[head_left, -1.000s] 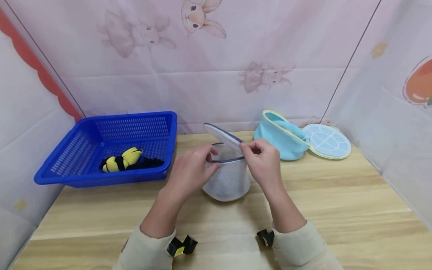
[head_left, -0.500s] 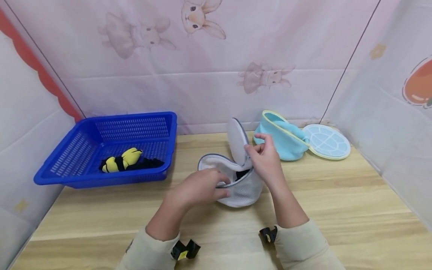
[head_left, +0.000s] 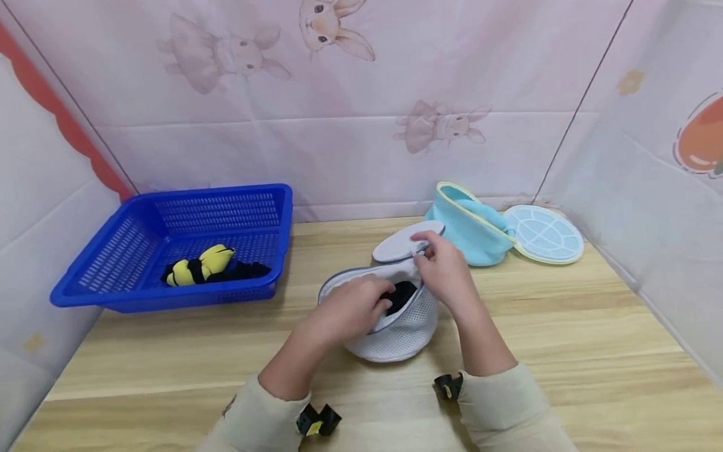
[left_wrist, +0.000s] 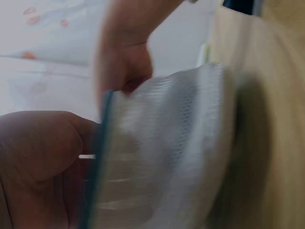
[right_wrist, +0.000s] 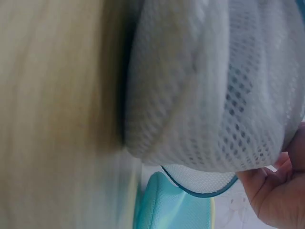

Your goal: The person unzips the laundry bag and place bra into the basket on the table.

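A white mesh laundry bag point(head_left: 403, 333) with a dark-edged rim stands on the table in front of me, its round lid point(head_left: 398, 243) folded back. Inside the opening, a black cloth item point(head_left: 402, 296) shows. My left hand point(head_left: 356, 307) reaches over the near rim into the mouth, its fingertips beside the black item; in the left wrist view its fingers are hidden behind the rim. With thumb and fingers, my right hand point(head_left: 443, 263) pinches the bag's edge where lid and rim join. In the right wrist view that hand point(right_wrist: 279, 191) is at the mesh bag's edge.
At the left stands a blue plastic basket point(head_left: 277, 232) holding a yellow-and-black bundle point(head_left: 200, 265) and black cloth. A turquoise mesh bag point(head_left: 480, 242) with its round lid point(head_left: 548, 233) laid back sits behind to the right, near the back wall.
The white bag has tipped and come nearer me, and its lid has swung over to the back. My left hand has moved into the mouth, where the black item now shows more.
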Demonstrator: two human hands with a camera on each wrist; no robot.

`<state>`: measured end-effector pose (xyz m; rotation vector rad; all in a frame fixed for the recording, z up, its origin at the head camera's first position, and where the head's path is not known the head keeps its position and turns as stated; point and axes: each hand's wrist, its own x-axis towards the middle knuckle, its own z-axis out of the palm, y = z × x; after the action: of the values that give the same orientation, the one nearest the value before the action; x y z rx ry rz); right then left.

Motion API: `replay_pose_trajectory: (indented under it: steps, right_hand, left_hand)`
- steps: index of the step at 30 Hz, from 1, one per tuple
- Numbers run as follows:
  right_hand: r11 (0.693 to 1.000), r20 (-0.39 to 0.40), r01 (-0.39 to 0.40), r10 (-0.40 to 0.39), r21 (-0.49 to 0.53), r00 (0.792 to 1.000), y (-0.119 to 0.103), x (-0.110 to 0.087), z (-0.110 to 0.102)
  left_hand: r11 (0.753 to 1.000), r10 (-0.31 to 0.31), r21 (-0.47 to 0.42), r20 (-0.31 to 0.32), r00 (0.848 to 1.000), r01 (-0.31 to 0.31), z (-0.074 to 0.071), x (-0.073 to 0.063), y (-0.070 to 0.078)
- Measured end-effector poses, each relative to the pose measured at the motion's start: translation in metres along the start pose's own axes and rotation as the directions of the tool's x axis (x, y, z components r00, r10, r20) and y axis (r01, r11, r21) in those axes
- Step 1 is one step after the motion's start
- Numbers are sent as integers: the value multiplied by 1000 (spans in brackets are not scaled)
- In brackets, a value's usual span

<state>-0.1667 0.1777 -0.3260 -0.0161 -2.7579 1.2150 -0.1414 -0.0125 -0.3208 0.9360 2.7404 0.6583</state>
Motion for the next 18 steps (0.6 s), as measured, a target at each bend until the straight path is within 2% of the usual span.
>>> replay_pose_trajectory:
  steps: [4,6,9,13,15,18]
  right_hand:
    - [996,30,-35,32,77,999,-2,1,4]
    - [994,42,-57,53,94,998,-3,2,5]
    - [993,65,-74,69,87,996,-2,2,5]
    - [996,91,-74,70,41,993,2,2,5]
    - [998,87,-64,63,10,994,3,2,4]
    - [998,84,-61,62,-14,995,5,2,3]
  left_hand:
    - [988,38,150,-24,999,-34,16,10,4]
    - [980,30,199,-34,999,-23,25,16,7]
    - [972,-46,228,-26,999,51,38,26,13]
    - [961,-144,238,4,990,139,52,38,19]
    - [956,-155,253,13,988,147,56,41,21]
    - [956,-132,266,13,991,124,57,40,20]
